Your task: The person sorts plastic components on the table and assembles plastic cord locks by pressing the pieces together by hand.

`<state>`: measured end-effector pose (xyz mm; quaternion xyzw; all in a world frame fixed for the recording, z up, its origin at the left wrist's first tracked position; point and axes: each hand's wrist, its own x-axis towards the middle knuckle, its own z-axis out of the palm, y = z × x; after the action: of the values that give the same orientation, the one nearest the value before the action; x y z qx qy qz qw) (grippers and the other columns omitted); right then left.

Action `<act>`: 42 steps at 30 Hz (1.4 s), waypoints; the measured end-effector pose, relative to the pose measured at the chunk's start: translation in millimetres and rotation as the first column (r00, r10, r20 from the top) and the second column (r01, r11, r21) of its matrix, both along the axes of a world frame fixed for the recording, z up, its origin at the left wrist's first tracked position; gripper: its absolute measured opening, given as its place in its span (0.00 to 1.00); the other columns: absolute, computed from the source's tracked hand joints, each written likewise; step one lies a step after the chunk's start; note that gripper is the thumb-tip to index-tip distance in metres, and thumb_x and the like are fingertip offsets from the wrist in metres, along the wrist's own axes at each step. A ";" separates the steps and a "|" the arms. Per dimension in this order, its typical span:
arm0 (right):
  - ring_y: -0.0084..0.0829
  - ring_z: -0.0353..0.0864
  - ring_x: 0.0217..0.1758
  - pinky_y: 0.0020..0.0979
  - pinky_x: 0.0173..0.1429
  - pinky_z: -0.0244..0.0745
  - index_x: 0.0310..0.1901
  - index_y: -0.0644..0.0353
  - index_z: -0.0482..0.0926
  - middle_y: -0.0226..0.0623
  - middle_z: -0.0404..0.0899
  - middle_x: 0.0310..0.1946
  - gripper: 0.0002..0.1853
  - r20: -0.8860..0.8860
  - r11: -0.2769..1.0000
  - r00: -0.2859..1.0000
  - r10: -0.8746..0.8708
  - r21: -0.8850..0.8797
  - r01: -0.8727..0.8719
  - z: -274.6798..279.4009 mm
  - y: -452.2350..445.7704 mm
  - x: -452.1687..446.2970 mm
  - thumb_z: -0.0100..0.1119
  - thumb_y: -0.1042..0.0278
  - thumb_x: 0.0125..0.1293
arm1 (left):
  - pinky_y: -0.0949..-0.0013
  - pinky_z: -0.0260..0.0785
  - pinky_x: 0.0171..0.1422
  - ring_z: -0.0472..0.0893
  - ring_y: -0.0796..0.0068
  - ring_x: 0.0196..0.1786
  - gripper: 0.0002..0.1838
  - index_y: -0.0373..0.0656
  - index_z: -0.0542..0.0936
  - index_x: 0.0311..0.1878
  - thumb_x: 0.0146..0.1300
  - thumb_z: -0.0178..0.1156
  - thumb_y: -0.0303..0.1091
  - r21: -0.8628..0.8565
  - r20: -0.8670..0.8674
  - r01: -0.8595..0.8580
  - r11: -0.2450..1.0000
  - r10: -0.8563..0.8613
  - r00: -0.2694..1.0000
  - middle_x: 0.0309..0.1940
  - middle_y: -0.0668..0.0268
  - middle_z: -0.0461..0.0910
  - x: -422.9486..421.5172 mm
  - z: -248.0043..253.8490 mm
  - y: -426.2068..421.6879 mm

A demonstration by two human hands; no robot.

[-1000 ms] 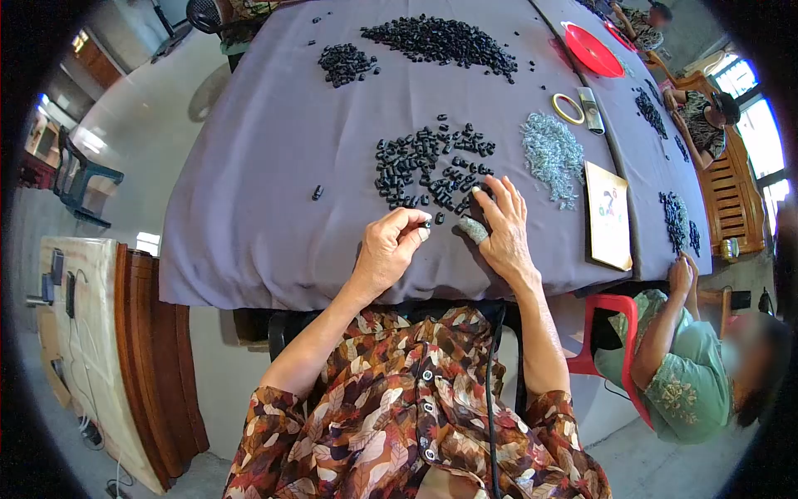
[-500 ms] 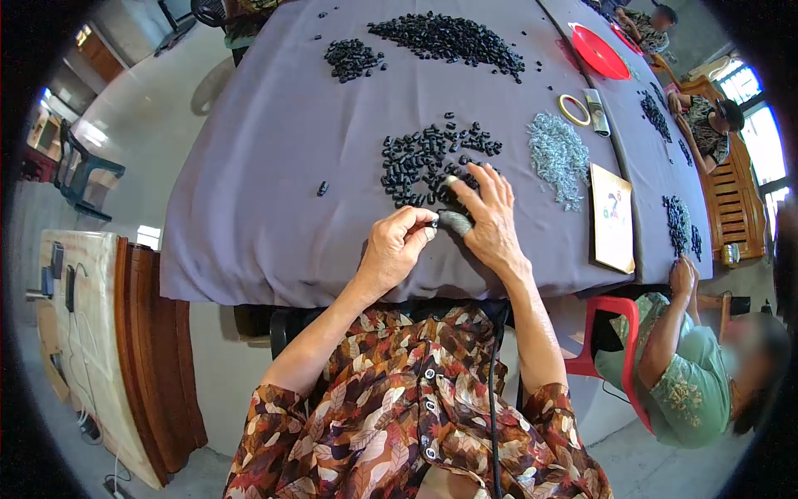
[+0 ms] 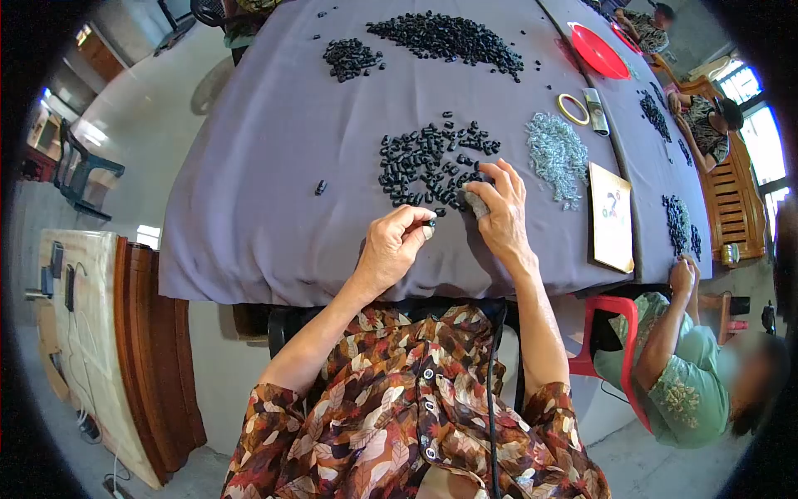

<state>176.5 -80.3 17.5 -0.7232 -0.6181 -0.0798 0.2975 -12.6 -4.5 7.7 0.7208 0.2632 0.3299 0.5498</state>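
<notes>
A grey-purple cloth [image 3: 249, 183], softly creased, covers the broad tabletop and hangs over its near edge. Around it are a pale, shiny floor [image 3: 158, 108], a dark green chair [image 3: 79, 179], a slatted wooden bench [image 3: 731, 200] and, at right, a person in a green top [image 3: 690, 374] on a red chair [image 3: 611, 298]. The left hand [image 3: 389, 248] has thumb and fingertips clamped on a small, glossy black piece [image 3: 430, 222], just off the near edge of a loose heap of stubby black pieces [image 3: 416, 166]. The right hand [image 3: 500, 216] is at that heap's right edge, fingers bent, a dull grey covering [image 3: 475, 204] on its thumb; whether it grips anything, I cannot tell. Beyond lies a denser black mound [image 3: 445, 40]. To the right are a scatter of slender, clear, glassy-looking bits [image 3: 555, 154], a yellowish ring-shaped roll [image 3: 560, 103], a flat rectangular board [image 3: 611, 218] and a smooth, rounded red tray [image 3: 600, 51].
</notes>
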 end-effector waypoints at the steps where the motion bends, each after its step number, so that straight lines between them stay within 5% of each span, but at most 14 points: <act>1: 0.49 0.59 0.65 0.48 0.67 0.53 0.38 0.55 0.81 0.42 0.69 0.54 0.18 0.014 1.000 1.000 0.006 0.003 -0.006 0.8 4.1 -0.2 0.53 0.84 0.44 | 0.76 0.69 0.33 0.75 0.82 0.28 0.08 0.36 0.79 0.40 0.55 0.60 0.21 -0.007 -0.007 0.000 1.000 0.000 1.000 0.29 0.65 0.79 0.0 -0.2 0.0; 13: 0.46 0.63 0.61 0.47 0.66 0.54 0.36 0.51 0.83 0.39 0.73 0.48 0.14 0.093 0.998 0.995 0.044 -0.047 -0.040 4.2 29.0 12.6 0.59 0.78 0.46 | 0.79 0.69 0.31 0.74 0.87 0.27 0.08 0.35 0.79 0.41 0.58 0.58 0.21 -0.190 0.105 0.022 0.981 -0.001 0.994 0.27 0.69 0.79 0.4 -7.4 1.2; 22: 0.44 0.66 0.57 0.44 0.61 0.58 0.35 0.61 0.76 0.39 0.73 0.45 0.12 0.100 0.994 0.994 0.048 0.091 -0.058 -3.9 30.5 13.2 0.54 0.83 0.45 | 0.80 0.70 0.33 0.75 0.88 0.28 0.07 0.37 0.79 0.41 0.60 0.59 0.23 -0.295 0.137 0.054 0.954 -0.013 0.991 0.27 0.72 0.80 -1.0 -4.7 3.4; 25: 0.43 0.67 0.55 0.42 0.60 0.58 0.36 0.62 0.73 0.38 0.74 0.42 0.13 -0.086 0.989 0.996 0.030 0.150 -0.017 1.8 19.9 8.8 0.53 0.84 0.46 | 0.79 0.71 0.35 0.76 0.86 0.30 0.06 0.37 0.78 0.42 0.62 0.58 0.24 -0.296 0.129 0.076 0.952 -0.039 0.991 0.30 0.70 0.81 -3.6 -5.1 4.1; 29: 0.39 0.76 0.39 0.33 0.45 0.70 0.37 0.62 0.72 0.39 0.77 0.35 0.09 -0.400 0.985 0.916 0.015 0.163 0.055 17.1 1.1 -4.6 0.52 0.85 0.54 | 0.81 0.69 0.34 0.75 0.88 0.29 0.06 0.38 0.79 0.41 0.61 0.59 0.25 -0.395 0.176 0.083 0.915 -0.013 0.984 0.28 0.71 0.80 -3.1 -1.9 4.5; 30: 0.30 0.77 0.32 0.28 0.38 0.71 0.37 0.63 0.72 0.38 0.79 0.33 0.07 -0.411 0.978 0.911 0.034 0.200 0.054 16.3 -1.7 -6.1 0.52 0.84 0.58 | 0.81 0.69 0.33 0.75 0.88 0.29 0.05 0.38 0.79 0.41 0.61 0.58 0.25 -0.412 0.194 0.088 0.907 -0.007 0.981 0.28 0.71 0.80 -3.0 -1.3 5.0; 34: 0.19 0.74 0.32 0.23 0.39 0.72 0.38 0.63 0.73 0.32 0.78 0.30 0.04 -0.737 0.975 0.666 0.112 0.212 0.070 3.8 -11.1 -17.9 0.53 0.81 0.62 | 0.80 0.70 0.32 0.77 0.85 0.30 0.07 0.38 0.78 0.43 0.62 0.57 0.24 -0.446 0.149 0.094 0.890 -0.030 0.988 0.33 0.67 0.81 -7.1 -0.9 9.3; 38: 0.18 0.75 0.30 0.21 0.37 0.72 0.39 0.64 0.74 0.31 0.79 0.29 0.03 -0.844 0.988 0.526 0.110 0.149 0.033 1.5 -16.6 -30.8 0.54 0.79 0.63 | 0.79 0.72 0.33 0.78 0.82 0.32 0.08 0.37 0.77 0.44 0.63 0.56 0.24 -0.454 0.091 0.083 0.887 -0.046 0.995 0.37 0.63 0.81 -7.4 0.4 12.1; 42: 0.18 0.76 0.27 0.21 0.35 0.73 0.39 0.64 0.77 0.31 0.79 0.27 0.04 -0.878 0.997 0.474 0.062 0.079 0.016 5.4 -16.8 -38.6 0.55 0.76 0.64 | 0.77 0.74 0.34 0.79 0.81 0.32 0.08 0.36 0.77 0.45 0.63 0.56 0.24 -0.492 0.279 0.195 0.849 -0.058 0.959 0.37 0.62 0.81 -0.8 -6.8 5.4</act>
<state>137.9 -97.1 22.9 -0.6414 -0.3843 0.2829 0.6007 -13.4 0.9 0.9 0.5154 0.2208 0.2999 0.7718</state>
